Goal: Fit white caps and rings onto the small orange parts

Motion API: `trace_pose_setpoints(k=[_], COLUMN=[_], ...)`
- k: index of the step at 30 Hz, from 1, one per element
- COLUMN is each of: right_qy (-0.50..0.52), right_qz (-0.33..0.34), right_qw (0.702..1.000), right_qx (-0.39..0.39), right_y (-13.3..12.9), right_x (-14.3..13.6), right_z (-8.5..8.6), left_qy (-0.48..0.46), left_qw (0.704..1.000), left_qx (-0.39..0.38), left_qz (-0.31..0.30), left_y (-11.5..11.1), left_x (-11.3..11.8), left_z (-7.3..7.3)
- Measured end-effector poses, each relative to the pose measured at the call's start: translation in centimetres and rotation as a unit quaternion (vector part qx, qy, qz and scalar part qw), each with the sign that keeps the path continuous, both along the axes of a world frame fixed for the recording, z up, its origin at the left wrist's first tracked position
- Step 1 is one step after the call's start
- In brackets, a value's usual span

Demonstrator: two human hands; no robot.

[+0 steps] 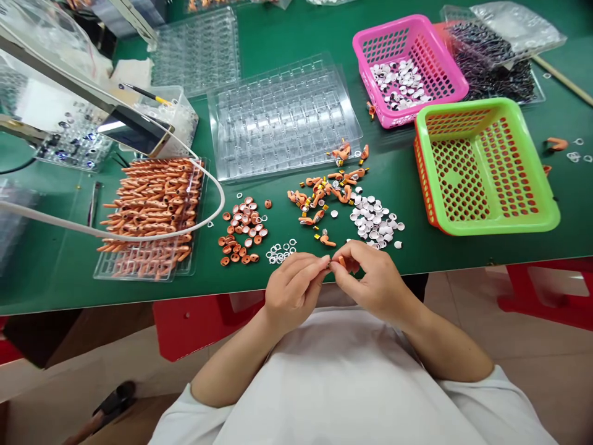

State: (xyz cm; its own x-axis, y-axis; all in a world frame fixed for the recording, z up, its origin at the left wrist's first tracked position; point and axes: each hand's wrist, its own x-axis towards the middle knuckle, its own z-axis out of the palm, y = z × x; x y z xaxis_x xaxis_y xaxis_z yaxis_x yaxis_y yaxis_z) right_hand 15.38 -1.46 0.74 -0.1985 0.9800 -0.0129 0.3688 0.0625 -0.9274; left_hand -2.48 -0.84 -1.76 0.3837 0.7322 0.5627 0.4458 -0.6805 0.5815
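two hands, green tabletop, pale tiled floor

4 o'clock: orange part mostly hidden in your right hand | at your left hand: tiny piece, too small to tell | 2–3 o'clock: red basket mostly hidden by green basket | 2 o'clock: stick cut off by right edge

Looks like a small-parts assembly workshop. Has a long green surface spread with sorted heaps of orange cups, white discs and white rings. Keeps clear moulded trays there too, including one filled with rows of orange casings. Adds a pink basket of small pieces and a lime-green basket, plus red stools on a tiled floor below.
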Motion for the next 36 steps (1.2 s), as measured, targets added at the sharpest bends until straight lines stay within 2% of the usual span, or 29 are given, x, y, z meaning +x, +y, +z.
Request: trace_pose_setpoints(k=[3, 7, 15, 22, 28, 31, 36], right_qy=[-0.037, -0.049, -0.016, -0.088, -0.092, -0.094, -0.086], right_qz=[-0.002, 0.002, 0.025, 0.010, 0.002, 0.018, 0.063], right_qw=[0.999, 0.998, 0.999, 0.996, 0.996, 0.995, 0.991], right_qx=[0.030, 0.033, -0.038, 0.018, 0.013, -0.007, -0.082], right_y=[-0.1, -0.1, 0.2, -0.2, 0.0, 0.4, 1.0], right_x=[-0.3, -0.4, 0.3, 0.5, 0.5, 0.7, 1.0], right_z=[-0.2, -0.2, -0.2, -0.4, -0.4, -0.5, -0.4], left_qy=[0.022, 0.013, 0.004, -0.020, -0.046, -0.059, -0.058], left_qw=[1.000, 1.000, 1.000, 1.000, 0.999, 0.998, 0.995], left_qx=[0.009, 0.005, 0.006, 0.007, -0.006, -0.032, -0.071], left_qz=[0.014, 0.025, 0.009, 0.013, 0.019, 0.005, -0.043], left_y=[-0.1, -0.2, -0.2, -0.1, 0.0, 0.1, 0.5], left_x=[0.0, 0.1, 0.3, 1.0, 1.2, 1.0, 0.5], left_z=[-0.2, -0.4, -0.5, -0.7, -1.0, -1.0, -0.9])
